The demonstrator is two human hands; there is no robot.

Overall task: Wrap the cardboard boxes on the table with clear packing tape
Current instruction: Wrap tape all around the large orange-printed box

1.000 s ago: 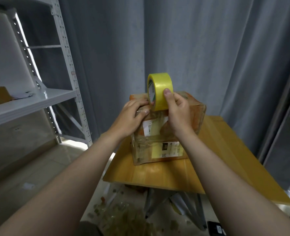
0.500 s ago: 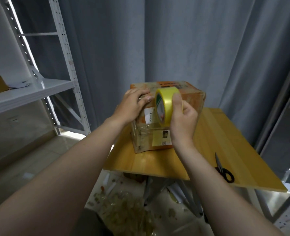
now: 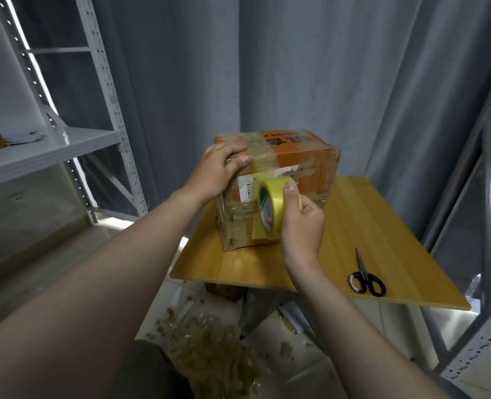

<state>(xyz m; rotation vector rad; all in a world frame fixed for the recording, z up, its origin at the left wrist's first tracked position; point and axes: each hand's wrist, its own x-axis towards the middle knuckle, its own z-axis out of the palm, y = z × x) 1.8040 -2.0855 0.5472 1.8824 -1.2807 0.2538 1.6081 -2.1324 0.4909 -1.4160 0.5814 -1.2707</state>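
Right hand (image 3: 302, 228): grip clenched round roll (image 3: 276, 200), seemingly touching box (image 3: 296, 156) near face; left hand (image 3: 215, 171) clasps box's top-left edge.

The left hand (image 3: 215, 174) grips the top near corner of the cardboard box (image 3: 296, 159), its fingers (image 3: 235, 161) curled over the edge. Below and right of them, the right hand (image 3: 302, 223) holds the yellow tape roll (image 3: 273, 208) at the box's near face, thumb on its rim. Scissors (image 3: 366, 279) lie on the tabletop (image 3: 267, 266), well right of those fingers.
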